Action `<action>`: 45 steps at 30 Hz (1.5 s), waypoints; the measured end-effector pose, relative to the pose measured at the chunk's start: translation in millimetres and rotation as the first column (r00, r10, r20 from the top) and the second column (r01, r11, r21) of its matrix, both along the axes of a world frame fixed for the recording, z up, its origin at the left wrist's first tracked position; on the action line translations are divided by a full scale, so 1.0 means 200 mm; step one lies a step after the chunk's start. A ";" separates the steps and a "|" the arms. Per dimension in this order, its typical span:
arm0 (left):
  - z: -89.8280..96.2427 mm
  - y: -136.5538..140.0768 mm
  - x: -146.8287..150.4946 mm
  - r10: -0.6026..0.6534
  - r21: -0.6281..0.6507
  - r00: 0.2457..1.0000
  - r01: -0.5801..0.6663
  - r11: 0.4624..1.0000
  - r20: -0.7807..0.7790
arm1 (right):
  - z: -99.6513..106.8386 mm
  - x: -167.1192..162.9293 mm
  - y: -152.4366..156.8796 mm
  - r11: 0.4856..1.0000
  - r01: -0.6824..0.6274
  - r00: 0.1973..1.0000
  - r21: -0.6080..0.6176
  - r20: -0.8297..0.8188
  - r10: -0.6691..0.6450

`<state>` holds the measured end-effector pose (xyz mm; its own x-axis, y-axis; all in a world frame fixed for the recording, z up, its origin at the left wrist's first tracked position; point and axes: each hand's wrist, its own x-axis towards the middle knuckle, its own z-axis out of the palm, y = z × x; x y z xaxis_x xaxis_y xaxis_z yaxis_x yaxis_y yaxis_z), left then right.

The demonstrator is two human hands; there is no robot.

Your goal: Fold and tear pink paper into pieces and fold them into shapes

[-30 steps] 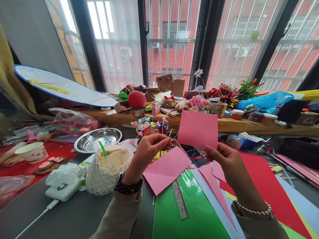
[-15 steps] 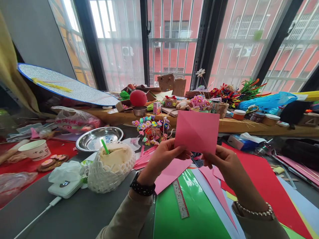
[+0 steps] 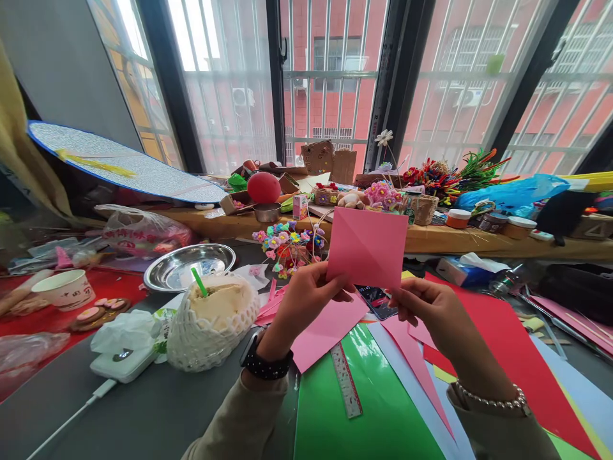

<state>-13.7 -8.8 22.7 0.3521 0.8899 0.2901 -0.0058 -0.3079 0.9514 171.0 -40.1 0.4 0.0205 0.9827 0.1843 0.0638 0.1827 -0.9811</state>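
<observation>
A square sheet of pink paper [image 3: 368,246] is held upright in front of me, a faint diagonal crease across it. My left hand [image 3: 313,291] pinches its lower left edge between thumb and fingers. At the lower right corner, the closed fingers of my right hand [image 3: 428,310] grip the sheet, with the thumb tip in front. Below lie a larger pink piece [image 3: 325,326], a green sheet [image 3: 373,390] and a ruler [image 3: 347,381] resting on it. A phone [image 3: 378,300] shows partly beneath the held paper.
Left of my arm stand a coconut [image 3: 215,326] in white foam netting with a green straw, a metal plate [image 3: 156,276] and a white charger [image 3: 122,364] with a cable. A red sheet [image 3: 507,345] lies on the right. Crafts and a red balloon [image 3: 263,188] line the sill.
The pink sheet has shifted slightly left and up with my left hand. My right hand has turned a little at the corner, and more of the phone shows.
</observation>
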 end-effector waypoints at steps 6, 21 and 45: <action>0.00 -0.01 0.00 0.041 0.003 0.999 -0.041 0.999 -0.005 | -0.01 0.03 0.00 0.999 0.031 0.999 0.013 -0.027 -0.031; 0.00 -0.03 0.03 0.051 0.029 0.998 -0.052 0.998 0.033 | 0.02 -0.01 -0.02 0.999 0.032 0.999 0.036 0.037 -0.033; -0.04 -0.04 0.08 -0.049 -0.035 0.993 0.053 0.998 0.106 | 0.05 -0.05 -0.07 0.973 0.219 0.966 0.079 0.121 -0.227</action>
